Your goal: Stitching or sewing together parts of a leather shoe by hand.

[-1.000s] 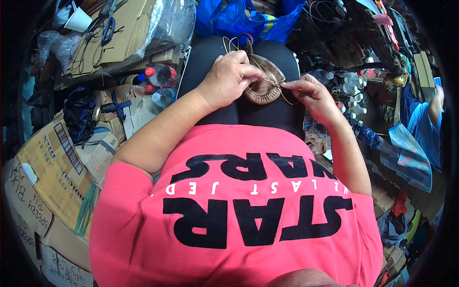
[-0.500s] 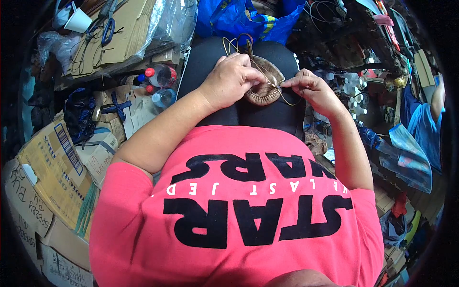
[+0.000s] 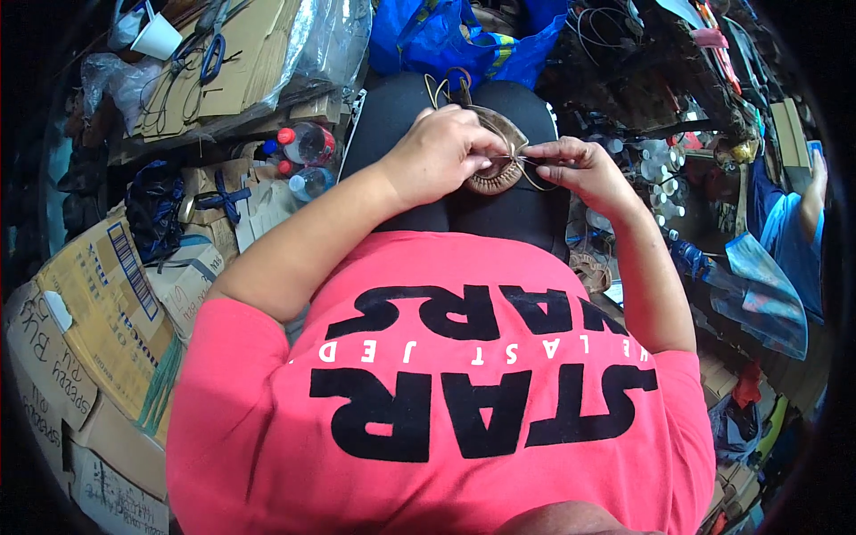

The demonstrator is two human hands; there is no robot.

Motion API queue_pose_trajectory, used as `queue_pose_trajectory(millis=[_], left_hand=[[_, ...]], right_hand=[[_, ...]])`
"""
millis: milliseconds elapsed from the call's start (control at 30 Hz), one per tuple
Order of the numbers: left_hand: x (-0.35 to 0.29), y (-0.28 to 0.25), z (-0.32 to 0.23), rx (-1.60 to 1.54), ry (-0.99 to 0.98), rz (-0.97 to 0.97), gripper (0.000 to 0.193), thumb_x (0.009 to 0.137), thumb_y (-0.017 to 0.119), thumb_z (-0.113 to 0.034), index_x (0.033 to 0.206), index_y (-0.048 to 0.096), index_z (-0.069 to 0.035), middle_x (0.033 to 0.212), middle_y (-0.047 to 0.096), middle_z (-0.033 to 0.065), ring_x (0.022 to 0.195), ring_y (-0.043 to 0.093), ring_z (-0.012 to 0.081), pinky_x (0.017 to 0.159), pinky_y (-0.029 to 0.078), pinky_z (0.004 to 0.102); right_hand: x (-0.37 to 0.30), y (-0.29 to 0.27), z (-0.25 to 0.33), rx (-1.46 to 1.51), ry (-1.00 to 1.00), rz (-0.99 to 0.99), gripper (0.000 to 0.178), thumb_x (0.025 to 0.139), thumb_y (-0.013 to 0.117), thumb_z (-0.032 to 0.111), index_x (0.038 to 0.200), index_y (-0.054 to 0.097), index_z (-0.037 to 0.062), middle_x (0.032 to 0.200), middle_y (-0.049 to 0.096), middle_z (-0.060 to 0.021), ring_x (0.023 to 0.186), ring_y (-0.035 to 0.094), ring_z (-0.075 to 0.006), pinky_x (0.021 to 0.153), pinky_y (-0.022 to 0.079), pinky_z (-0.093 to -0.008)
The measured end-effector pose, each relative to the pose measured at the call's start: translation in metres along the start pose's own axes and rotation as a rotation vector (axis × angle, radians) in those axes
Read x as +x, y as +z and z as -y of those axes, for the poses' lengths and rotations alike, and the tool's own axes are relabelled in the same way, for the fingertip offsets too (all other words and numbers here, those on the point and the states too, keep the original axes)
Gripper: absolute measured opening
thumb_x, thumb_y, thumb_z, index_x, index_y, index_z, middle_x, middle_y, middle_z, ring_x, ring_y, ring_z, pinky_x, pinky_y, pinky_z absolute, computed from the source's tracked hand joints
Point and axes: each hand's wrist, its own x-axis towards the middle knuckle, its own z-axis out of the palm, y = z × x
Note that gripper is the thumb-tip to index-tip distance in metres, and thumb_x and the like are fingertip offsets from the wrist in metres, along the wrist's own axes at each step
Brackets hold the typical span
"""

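Observation:
A brown leather moccasin shoe (image 3: 496, 183), with a gathered seam round its toe, rests on my dark-trousered thighs. My left hand (image 3: 437, 150) grips its side, thumb and forefinger bent close to the seam. At the seam's right side, my right hand (image 3: 581, 168) pinches a light thread; whether a needle is also between the fingertips is too small to tell. Loops of thread (image 3: 432, 89) stick up beyond my left knuckles. The left hand covers part of the shoe.
A blue bag (image 3: 392, 40) lies beyond my knees. On the left are cardboard sheets (image 3: 259, 62), blue-handled scissors (image 3: 212, 59), a white cup (image 3: 157, 37), plastic bottles (image 3: 312, 143) and cardboard boxes (image 3: 98, 294). More bottles (image 3: 655, 165) and another person's arm (image 3: 813, 196) appear on the right.
Both hands have drawn closer together over the seam. My right fingers have straightened somewhat and now nearly meet the left fingertips. The view has shifted slightly.

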Motion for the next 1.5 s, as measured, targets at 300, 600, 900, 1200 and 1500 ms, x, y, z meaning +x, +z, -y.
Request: queue_pose_trajectory(millis=[300, 600, 900, 1200, 1500], left_hand=[[0.005, 0.022, 0.000, -0.471, -0.484, 0.057, 0.006, 0.079, 0.065, -0.002, 0.084, 0.061, -0.002, 0.071, 0.060, -0.0003, 0.065, 0.054, 0.0050, 0.059, 0.044, 0.0228], [0.026, 0.003, -0.003, 0.034, -0.067, 0.189, 0.008, 0.075, 0.066, -0.011, 0.078, 0.063, -0.005, 0.074, 0.062, 0.0118, 0.076, 0.059, 0.0277, 0.070, 0.047, 0.0370], [0.021, 0.005, -0.006, -0.110, -0.275, 0.265, 0.012, 0.084, 0.055, -0.011, 0.092, 0.057, -0.003, 0.079, 0.063, 0.0160, 0.076, 0.062, 0.0338, 0.068, 0.048, 0.0411], [0.029, 0.008, -0.015, 0.017, -0.159, 0.294, 0.010, 0.084, 0.055, -0.013, 0.091, 0.058, -0.006, 0.081, 0.063, 0.0185, 0.081, 0.062, 0.0365, 0.070, 0.048, 0.0433], [0.027, 0.004, -0.015, 0.081, -0.002, 0.337, 0.006, 0.082, 0.057, -0.012, 0.084, 0.058, -0.006, 0.075, 0.060, 0.0177, 0.075, 0.059, 0.0362, 0.066, 0.046, 0.0442]], right_hand=[[0.007, 0.009, 0.013, 0.050, -0.032, -0.016, 0.022, 0.083, 0.066, 0.003, 0.105, 0.066, 0.0017, 0.088, 0.066, 0.0007, 0.079, 0.058, -0.0046, 0.073, 0.048, -0.0203], [0.021, -0.001, 0.023, -0.220, -0.106, 0.077, 0.006, 0.082, 0.067, 0.004, 0.081, 0.061, 0.0014, 0.080, 0.060, 0.0014, 0.074, 0.053, -0.0054, 0.068, 0.043, -0.0208], [-0.011, -0.012, -0.013, 0.015, -0.018, -0.018, 0.019, 0.082, 0.071, 0.015, 0.093, 0.059, 0.0041, 0.084, 0.059, 0.0013, 0.081, 0.056, -0.0071, 0.072, 0.044, -0.0218], [-0.030, -0.011, -0.011, -0.033, 0.018, -0.021, 0.013, 0.083, 0.070, 0.012, 0.087, 0.064, 0.0016, 0.082, 0.056, 0.0015, 0.084, 0.054, -0.0089, 0.076, 0.044, -0.0238], [0.018, -0.046, -0.014, -0.880, -0.107, -0.321, 0.021, 0.082, 0.066, 0.027, 0.090, 0.064, 0.0073, 0.099, 0.058, -0.0118, 0.092, 0.059, -0.0308, 0.080, 0.047, -0.0388]])
